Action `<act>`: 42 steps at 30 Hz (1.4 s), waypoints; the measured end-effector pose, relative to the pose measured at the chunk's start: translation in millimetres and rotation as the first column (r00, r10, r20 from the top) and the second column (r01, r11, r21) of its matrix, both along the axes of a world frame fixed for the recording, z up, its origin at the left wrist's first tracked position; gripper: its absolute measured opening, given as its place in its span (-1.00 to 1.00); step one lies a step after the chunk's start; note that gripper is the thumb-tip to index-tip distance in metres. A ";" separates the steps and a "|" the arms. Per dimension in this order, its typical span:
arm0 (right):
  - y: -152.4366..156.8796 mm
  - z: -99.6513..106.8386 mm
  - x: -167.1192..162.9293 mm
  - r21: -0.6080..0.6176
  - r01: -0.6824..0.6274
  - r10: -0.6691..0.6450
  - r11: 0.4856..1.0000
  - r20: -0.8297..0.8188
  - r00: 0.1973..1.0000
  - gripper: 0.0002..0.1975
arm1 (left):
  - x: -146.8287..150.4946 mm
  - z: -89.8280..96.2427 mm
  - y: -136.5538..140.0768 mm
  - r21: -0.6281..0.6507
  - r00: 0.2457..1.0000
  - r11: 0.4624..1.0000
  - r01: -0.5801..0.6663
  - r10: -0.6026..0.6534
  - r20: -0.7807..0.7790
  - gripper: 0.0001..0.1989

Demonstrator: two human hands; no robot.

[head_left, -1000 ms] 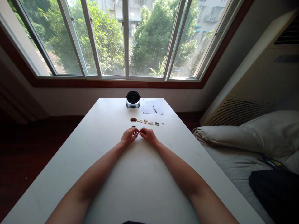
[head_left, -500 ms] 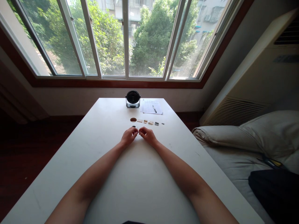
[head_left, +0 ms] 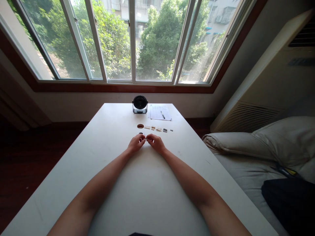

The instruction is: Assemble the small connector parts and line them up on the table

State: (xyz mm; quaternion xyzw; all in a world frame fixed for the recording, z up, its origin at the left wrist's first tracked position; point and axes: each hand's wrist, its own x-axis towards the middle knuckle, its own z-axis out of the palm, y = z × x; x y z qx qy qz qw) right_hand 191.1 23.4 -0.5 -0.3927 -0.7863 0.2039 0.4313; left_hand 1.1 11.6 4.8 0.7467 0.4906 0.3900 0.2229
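Note:
My left hand (head_left: 136,143) and my right hand (head_left: 155,142) meet fingertip to fingertip over the white table (head_left: 145,190). The fingers of both are closed in a pinch around something thin and small, too tiny to name. A small dark piece (head_left: 141,133) shows just beyond my left fingertips; whether it is held or lies on the table I cannot tell. Past the hands runs a row of small parts: a brown oval (head_left: 140,126), pale dotted pieces (head_left: 147,127), brownish pieces (head_left: 153,127), cream pieces (head_left: 158,129), dark grey pieces (head_left: 165,130) and a tiny dark part (head_left: 171,130).
A small black fan-like device (head_left: 140,102) on a stand is at the table's far edge. Beside it lies paper (head_left: 157,113) with a pen (head_left: 162,114) on top. A padded grey seat (head_left: 236,167) borders the right side, and a window (head_left: 133,42) is ahead.
Both hands stay in nearly the same place with fingertips together. Only slight finger movement shows; the parts on the table have not moved.

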 end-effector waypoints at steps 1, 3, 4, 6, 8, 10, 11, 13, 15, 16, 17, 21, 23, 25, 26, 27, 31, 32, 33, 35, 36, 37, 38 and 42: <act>-0.1 0.1 0.1 0.000 0.004 -0.004 1.000 0.004 1.000 -0.85 | 0.1 0.1 -0.3 0.004 1.000 1.000 -0.001 0.001 0.002 -0.87; -0.6 0.9 0.4 -0.001 0.003 -0.003 1.000 0.014 1.000 -0.85 | 0.0 1.0 -1.1 0.019 1.000 1.000 0.001 -0.001 -0.002 -0.87; -1.0 1.5 0.6 -0.001 0.001 -0.001 1.000 0.020 1.000 -0.85 | -0.2 1.8 -1.7 0.026 1.000 1.000 0.005 -0.004 -0.009 -0.86; -1.8 2.7 0.9 -0.001 -0.007 0.007 1.000 0.028 1.000 -0.85 | -0.5 3.5 -2.7 0.038 1.000 0.999 0.012 -0.011 -0.026 -0.85; -2.7 3.6 0.8 0.001 -0.012 0.012 1.000 0.030 0.999 -0.84 | -0.7 4.8 -3.6 0.046 0.999 0.999 0.013 -0.011 -0.041 -0.83; -3.5 3.9 0.4 0.000 -0.013 0.013 1.000 0.026 1.000 -0.85 | -0.7 5.7 -4.1 0.050 0.999 0.999 0.008 -0.006 -0.050 -0.83; -3.8 3.8 0.1 -0.002 -0.013 0.013 1.000 0.024 1.000 -0.85 | -0.8 5.9 -4.2 0.051 0.999 0.999 0.005 -0.002 -0.054 -0.82; -4.1 3.3 -0.6 -0.006 -0.013 0.013 1.000 0.021 1.000 -0.84 | -0.8 6.1 -4.2 0.048 0.998 0.999 0.000 0.003 -0.062 -0.81; -4.1 2.7 -1.1 -0.005 -0.011 0.012 1.000 0.027 1.000 -0.85 | -1.0 6.2 -4.0 0.042 0.998 0.999 -0.001 0.004 -0.067 -0.80; -3.9 2.4 -1.2 -0.002 -0.011 0.011 1.000 0.033 0.999 -0.85 | -1.1 6.1 -3.8 0.038 0.998 0.999 0.001 0.002 -0.068 -0.80; -3.8 2.1 -1.2 0.002 -0.011 0.011 1.000 0.042 0.999 -0.86 | -1.2 6.2 -3.8 0.035 0.998 0.999 0.004 -0.001 -0.068 -0.80; -3.2 0.8 -0.6 0.034 -0.012 0.009 0.999 0.080 0.997 -0.89 | -1.0 6.4 -4.0 0.025 0.999 1.000 0.008 -0.007 -0.053 -0.81; -3.1 0.2 -0.2 0.046 -0.004 -0.001 0.999 0.093 0.996 -0.90 | -0.5 6.7 -4.3 0.021 0.999 1.000 0.003 -0.003 -0.037 -0.83; -3.3 0.1 0.1 0.046 0.005 -0.010 0.999 0.099 0.995 -0.91 | -0.1 6.7 -4.5 0.017 1.000 1.000 0.000 0.000 -0.026 -0.83; -3.4 0.3 0.2 0.045 0.009 -0.013 0.999 0.101 0.995 -0.92 | 0.1 6.6 -4.6 0.017 1.000 1.000 0.001 0.000 -0.023 -0.84; -3.6 0.5 0.2 0.042 0.012 -0.016 0.999 0.104 0.994 -0.92 | 0.2 6.4 -4.6 0.016 1.000 1.000 0.002 -0.002 -0.021 -0.84; -4.4 1.8 0.0 0.040 0.020 -0.024 0.999 0.113 0.993 -0.95 | 0.0 5.2 -4.3 0.011 1.000 1.000 0.006 -0.006 -0.025 -0.84; -4.5 1.9 -0.1 0.040 0.020 -0.024 0.999 0.114 0.993 -0.95 | -0.2 4.9 -4.3 0.009 1.000 1.000 0.009 -0.008 -0.028 -0.84; -4.4 2.0 0.0 0.040 0.019 -0.024 0.999 0.116 0.993 -0.95 | -0.4 4.8 -4.3 0.007 0.999 1.000 0.012 -0.012 -0.032 -0.84; -4.2 1.9 0.1 0.041 0.017 -0.021 0.999 0.120 0.992 -0.94 | -0.8 5.1 -4.4 0.006 0.999 1.000 0.018 -0.018 -0.040 -0.83; -4.1 1.8 0.3 0.041 0.016 -0.021 0.999 0.122 0.992 -0.94 | -0.9 5.4 -4.5 0.006 0.999 1.000 0.021 -0.020 -0.044 -0.82; -4.0 1.7 0.3 0.042 0.017 -0.022 0.999 0.123 0.992 -0.93 | -1.0 5.8 -4.7 0.006 0.999 1.000 0.022 -0.022 -0.049 -0.82; -4.0 1.6 0.4 0.042 0.018 -0.023 0.999 0.122 0.992 -0.93 | -1.0 6.4 -5.0 0.006 0.998 1.000 0.022 -0.022 -0.053 -0.81; -4.3 2.4 -0.1 0.036 0.022 -0.026 0.999 0.118 0.993 -0.89 | -0.8 9.0 -6.1 0.005 0.998 1.000 0.018 -0.018 -0.066 -0.79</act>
